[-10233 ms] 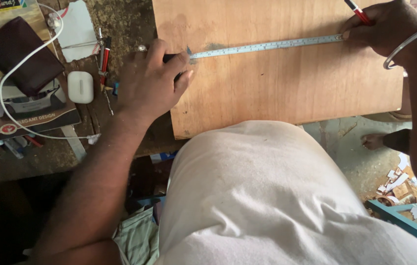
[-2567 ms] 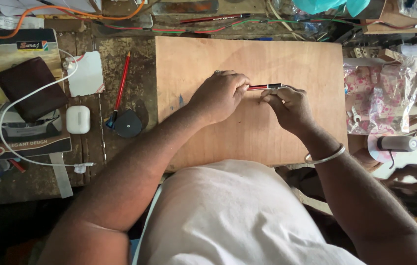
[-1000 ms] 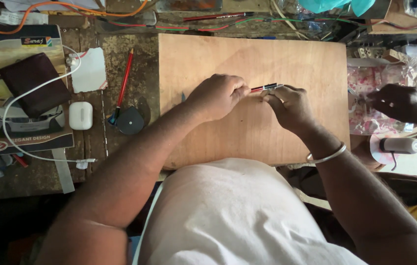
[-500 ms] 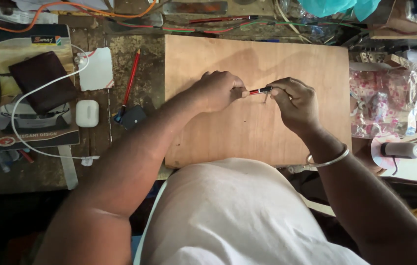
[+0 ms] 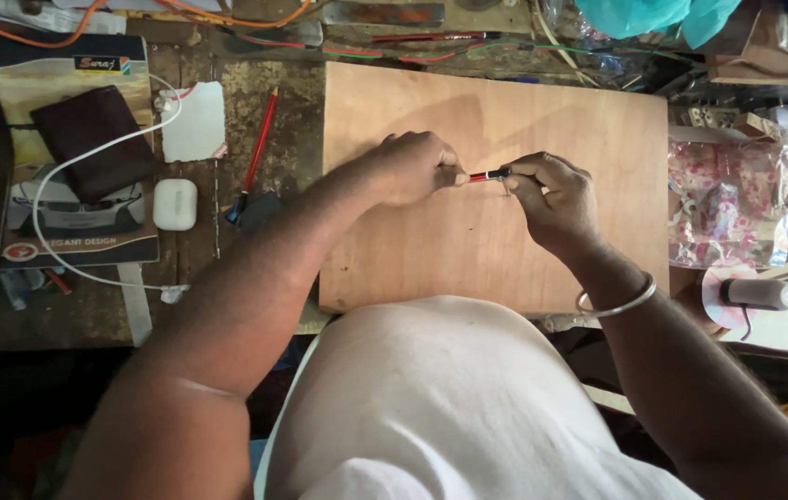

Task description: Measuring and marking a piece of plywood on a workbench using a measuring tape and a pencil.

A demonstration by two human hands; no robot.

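A bare plywood board (image 5: 561, 111) lies flat on the workbench. Over its middle I hold a short red and black pencil (image 5: 486, 175) with both hands. My left hand (image 5: 408, 167) pinches its left end. My right hand (image 5: 551, 194), with a metal bangle on the wrist, grips its right end, so only a short piece shows between the fingers. A second, longer red pencil (image 5: 259, 141) lies on the bench to the left of the board, next to a dark round tape measure (image 5: 255, 209).
At the left lie a printed catalogue (image 5: 18, 93) with a dark wallet (image 5: 94, 141), a white cable, a white earbud case (image 5: 174, 204) and a torn paper scrap (image 5: 195, 120). Wires run along the far edge. A flowered plastic bag (image 5: 723, 199) and a small spool (image 5: 753, 293) sit at the right.
Ten seconds ago my hands held a steel tape across the board; it is now gone. Since then both hands have come together on the pencil. Another person's hand at the right has left view.
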